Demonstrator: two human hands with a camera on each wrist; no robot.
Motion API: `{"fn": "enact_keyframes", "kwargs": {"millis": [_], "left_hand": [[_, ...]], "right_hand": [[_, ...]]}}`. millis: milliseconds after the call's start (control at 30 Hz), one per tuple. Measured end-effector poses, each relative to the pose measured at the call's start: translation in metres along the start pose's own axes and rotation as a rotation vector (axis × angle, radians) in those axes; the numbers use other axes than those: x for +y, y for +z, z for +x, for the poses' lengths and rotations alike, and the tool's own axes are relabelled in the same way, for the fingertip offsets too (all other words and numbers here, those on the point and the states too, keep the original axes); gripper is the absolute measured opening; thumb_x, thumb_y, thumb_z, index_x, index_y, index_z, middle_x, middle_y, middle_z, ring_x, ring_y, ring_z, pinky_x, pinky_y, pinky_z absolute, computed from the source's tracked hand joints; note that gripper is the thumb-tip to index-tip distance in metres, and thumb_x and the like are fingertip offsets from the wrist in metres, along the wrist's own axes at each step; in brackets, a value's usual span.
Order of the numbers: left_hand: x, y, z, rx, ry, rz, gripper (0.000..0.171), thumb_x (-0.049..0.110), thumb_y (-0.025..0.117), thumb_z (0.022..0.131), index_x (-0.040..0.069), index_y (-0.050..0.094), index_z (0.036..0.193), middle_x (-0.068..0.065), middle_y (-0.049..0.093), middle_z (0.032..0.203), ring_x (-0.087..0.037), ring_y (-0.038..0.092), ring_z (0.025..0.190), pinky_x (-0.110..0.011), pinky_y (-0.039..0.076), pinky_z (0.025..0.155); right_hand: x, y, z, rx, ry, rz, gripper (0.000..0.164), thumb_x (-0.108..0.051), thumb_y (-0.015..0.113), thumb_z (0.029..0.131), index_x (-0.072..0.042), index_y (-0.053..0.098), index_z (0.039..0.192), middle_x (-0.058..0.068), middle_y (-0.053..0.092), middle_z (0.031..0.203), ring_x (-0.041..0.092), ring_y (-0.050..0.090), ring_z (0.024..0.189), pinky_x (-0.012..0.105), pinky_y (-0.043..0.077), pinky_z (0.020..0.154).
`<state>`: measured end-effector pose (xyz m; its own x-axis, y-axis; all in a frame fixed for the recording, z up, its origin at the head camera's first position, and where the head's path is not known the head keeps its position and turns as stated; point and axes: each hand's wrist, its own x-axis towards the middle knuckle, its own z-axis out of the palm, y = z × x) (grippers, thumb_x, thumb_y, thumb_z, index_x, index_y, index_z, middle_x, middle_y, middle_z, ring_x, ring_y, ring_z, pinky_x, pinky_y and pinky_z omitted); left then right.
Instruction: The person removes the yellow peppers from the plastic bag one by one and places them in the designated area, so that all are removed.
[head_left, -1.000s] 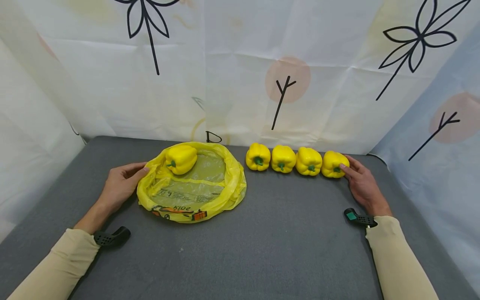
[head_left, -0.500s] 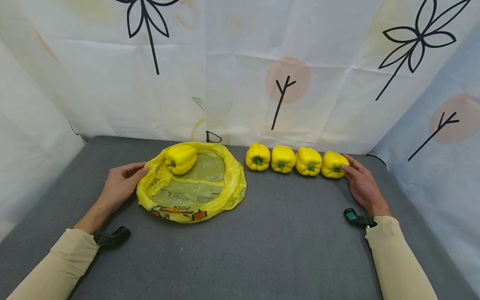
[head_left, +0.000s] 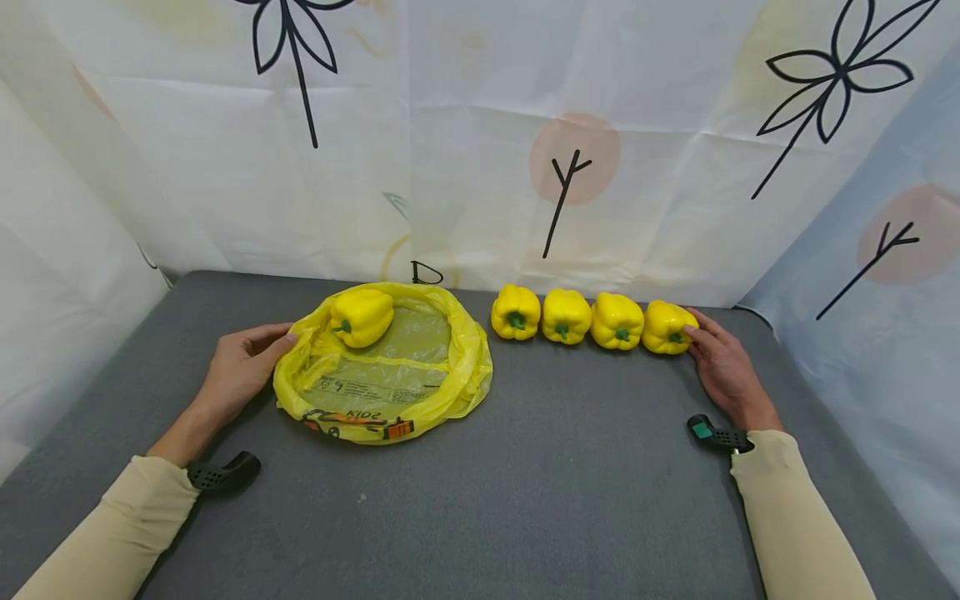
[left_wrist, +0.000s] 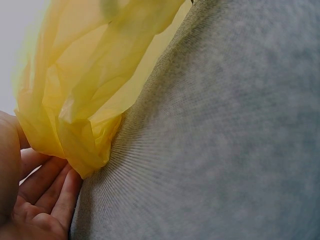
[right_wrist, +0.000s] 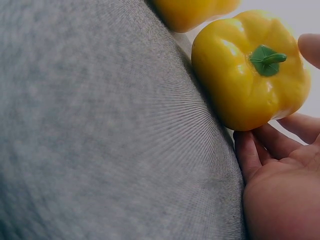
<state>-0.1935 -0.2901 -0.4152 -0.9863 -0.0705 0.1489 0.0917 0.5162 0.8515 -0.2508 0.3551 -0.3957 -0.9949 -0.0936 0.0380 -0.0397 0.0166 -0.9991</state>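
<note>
A yellow plastic bag (head_left: 468,367) lies on the table with its mouth spread wide and its rim rolled. Inside it, at the back left, rests one yellow bell pepper (head_left: 363,317). My left hand (head_left: 243,367) holds the bag's left edge between thumb and fingers; in the left wrist view the fingers (left_wrist: 50,185) show under the crumpled film. To the right, my right hand (head_left: 723,362) holds the rightmost yellow bell pepper (head_left: 667,327), thumb on the near side by the green stem and fingers behind. That pepper (right_wrist: 245,75) sits on the table in the right wrist view.
Three more yellow bell peppers, the left one (head_left: 516,312), the middle one (head_left: 567,317) and the right one (head_left: 617,322), stand in a row along the back of the grey table (head_left: 525,500). A white patterned cloth wall (head_left: 480,183) rises directly behind.
The right thumb has shifted very slightly on the rightmost bell pepper. Otherwise the bag, peppers and left hand stay where they were.
</note>
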Motion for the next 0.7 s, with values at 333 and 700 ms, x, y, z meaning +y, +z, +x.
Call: {"fn": "enact_keyframes", "kwargs": {"millis": [333,700], "left_hand": [[-0.0005,-0.0006,-0.0003,0.002,0.007,0.003,0.051,0.035,0.055,0.106,-0.001,0.056,0.143,-0.022,0.060,0.132,0.010,0.056,0.094,-0.011,0.050,0.073],[0.0022,0.0006,-0.0010,0.003,0.006,-0.016,0.052,0.035,0.056,0.106,-0.003,0.057,0.142,-0.022,0.059,0.132,0.010,0.057,0.095,-0.011,0.050,0.073]], "right_hand": [[0.0011,0.0001,-0.0002,-0.014,-0.028,-0.012,0.074,-0.035,0.049,0.109,0.004,0.012,0.160,-0.006,0.038,0.139,0.015,0.031,0.135,0.026,0.023,0.113],[0.0001,-0.0019,-0.0002,-0.030,-0.007,0.000,0.074,-0.036,0.047,0.109,0.002,0.011,0.161,-0.012,0.039,0.134,0.014,0.029,0.135,0.025,0.021,0.113]]}}
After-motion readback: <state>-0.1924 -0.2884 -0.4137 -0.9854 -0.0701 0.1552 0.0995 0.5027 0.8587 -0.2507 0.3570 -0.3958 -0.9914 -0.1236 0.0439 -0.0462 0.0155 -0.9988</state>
